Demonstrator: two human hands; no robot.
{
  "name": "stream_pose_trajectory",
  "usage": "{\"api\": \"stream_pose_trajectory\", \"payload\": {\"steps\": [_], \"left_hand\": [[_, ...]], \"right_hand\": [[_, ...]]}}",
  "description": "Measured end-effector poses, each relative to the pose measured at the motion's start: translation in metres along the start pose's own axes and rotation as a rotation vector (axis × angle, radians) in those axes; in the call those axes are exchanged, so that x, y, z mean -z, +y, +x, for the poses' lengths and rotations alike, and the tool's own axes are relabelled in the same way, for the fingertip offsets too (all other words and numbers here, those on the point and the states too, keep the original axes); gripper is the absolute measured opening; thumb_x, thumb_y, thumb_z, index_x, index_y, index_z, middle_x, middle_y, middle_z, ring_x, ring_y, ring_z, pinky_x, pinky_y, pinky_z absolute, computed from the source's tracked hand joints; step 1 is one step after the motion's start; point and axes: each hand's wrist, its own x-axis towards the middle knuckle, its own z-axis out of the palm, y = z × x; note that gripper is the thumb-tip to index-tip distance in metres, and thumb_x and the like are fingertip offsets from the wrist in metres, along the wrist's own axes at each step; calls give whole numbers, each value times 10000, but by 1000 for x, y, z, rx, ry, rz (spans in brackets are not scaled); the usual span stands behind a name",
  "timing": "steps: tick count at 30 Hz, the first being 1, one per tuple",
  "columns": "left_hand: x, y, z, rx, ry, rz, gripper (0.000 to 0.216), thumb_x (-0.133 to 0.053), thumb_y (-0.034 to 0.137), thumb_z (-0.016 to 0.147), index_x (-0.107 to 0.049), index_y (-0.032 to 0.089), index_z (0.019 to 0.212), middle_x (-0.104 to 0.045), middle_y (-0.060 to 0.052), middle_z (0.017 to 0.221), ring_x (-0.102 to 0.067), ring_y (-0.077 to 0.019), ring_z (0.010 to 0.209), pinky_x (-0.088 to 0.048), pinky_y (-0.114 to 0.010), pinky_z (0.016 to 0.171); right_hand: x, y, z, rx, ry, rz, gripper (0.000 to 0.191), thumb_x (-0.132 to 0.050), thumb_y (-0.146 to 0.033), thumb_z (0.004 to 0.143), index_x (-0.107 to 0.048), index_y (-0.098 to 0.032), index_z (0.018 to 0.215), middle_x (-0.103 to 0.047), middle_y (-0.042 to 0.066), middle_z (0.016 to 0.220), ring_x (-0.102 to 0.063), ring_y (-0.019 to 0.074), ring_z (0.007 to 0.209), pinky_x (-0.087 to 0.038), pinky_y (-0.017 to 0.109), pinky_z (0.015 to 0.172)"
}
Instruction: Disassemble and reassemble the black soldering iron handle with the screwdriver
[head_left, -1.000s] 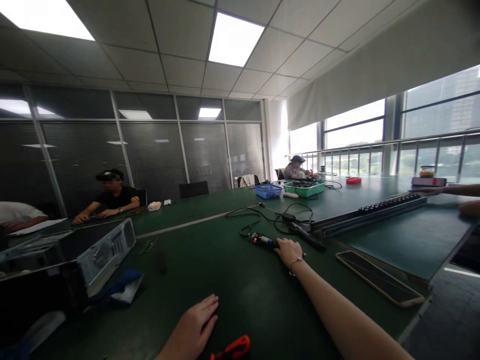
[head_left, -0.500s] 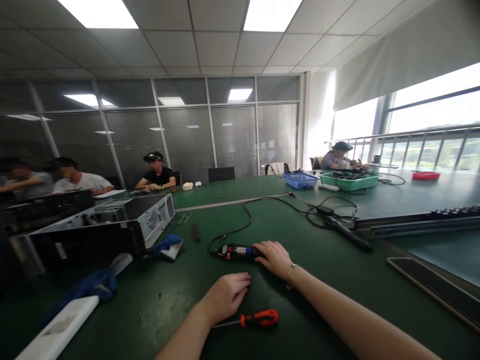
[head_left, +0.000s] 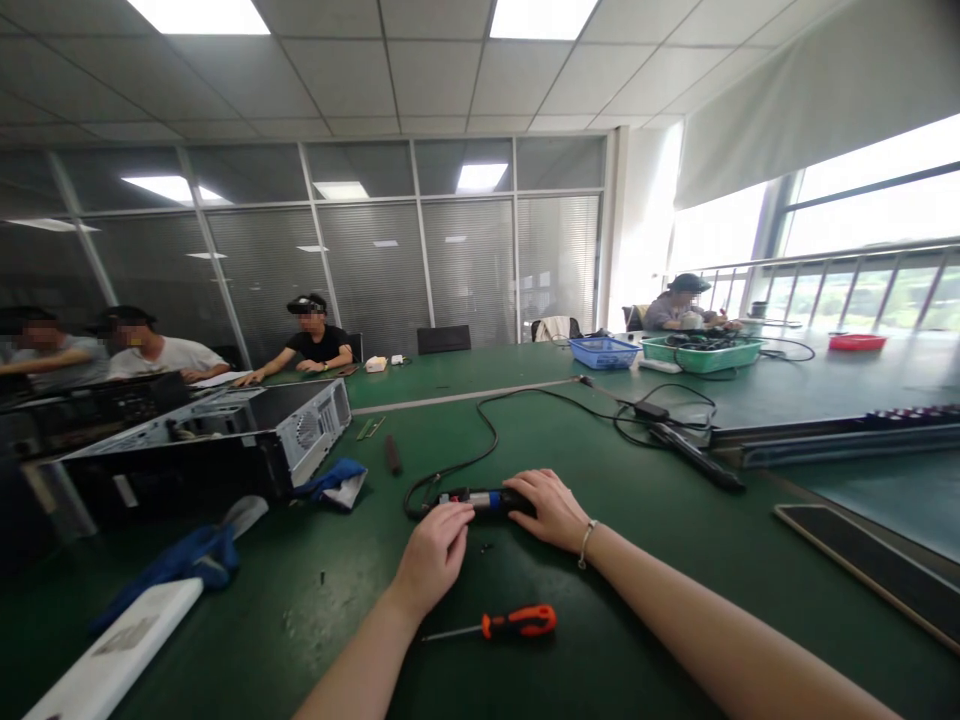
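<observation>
The device (head_left: 480, 498), a short black tool with blue and red on its body, lies on the green table (head_left: 570, 450) straight ahead of the person. The right hand (head_left: 551, 510) covers its right end, fingers (head_left: 525, 490) curled over and gripping it. The left hand (head_left: 435, 550) is palm down at its left end, fingertips bent onto the body; whether they pinch it or only rest there, I cannot tell.

Risks, as I judge them:
- The cable (head_left: 487, 435) loops from the device's left end off towards an adapter (head_left: 649, 411). A pull or turn of the device could drag that loop tight or tug the adapter.
- 1 small dark bit (head_left: 484, 547) lies loose just beside the left hand. A sweep of the wrist could flick it away, and it would be hard to spot on the dark mat.
- The screwdriver (head_left: 517, 622) lies near both forearms. A lowered arm could roll it.

Open room: bare mat runs ahead and to the right of the hands, up to a dark flat slab (head_left: 862, 560) near the right edge. To the left, a blue cloth (head_left: 334, 482) and an open computer case (head_left: 225, 450) close things in. A white panel (head_left: 112, 660) lies at the near left. 2 baskets (head_left: 604, 352) stand well apart, by other people at the far side.
</observation>
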Motion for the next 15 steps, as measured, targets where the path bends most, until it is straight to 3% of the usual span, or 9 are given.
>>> {"api": "stream_pose_trajectory", "payload": {"steps": [5, 11, 15], "left_hand": [[-1, -26, -1, 119, 90, 107, 350, -449, 167, 864, -575, 177, 1190, -577, -87, 1253, -506, -243, 1197, -411, -461, 1042], [-9, -41, -5, 200, -20, 167, 415, -433, 209, 866, -503, 176, 1273, -472, -104, 1378, -426, -263, 1278, -309, -519, 1084], [-15, -48, -6, 214, -95, 145, 441, -428, 250, 875, -469, 193, 1311, -448, -91, 1401, -404, -255, 1297, -313, -501, 1082]], "right_hand": [[4, -3, 1, 30, 50, 37, 378, -583, -364, 803, -572, -218, 1152, -621, 85, 1075, -554, 221, 996, -365, 410, 928], [13, -23, 0, 83, 117, 84, 284, -531, -301, 849, -577, -232, 1121, -615, 76, 1075, -549, 202, 982, -380, 386, 916], [17, -16, 3, 52, 95, 30, 296, -547, -340, 847, -581, -236, 1122, -619, 63, 1074, -547, 194, 986, -370, 380, 929]]}}
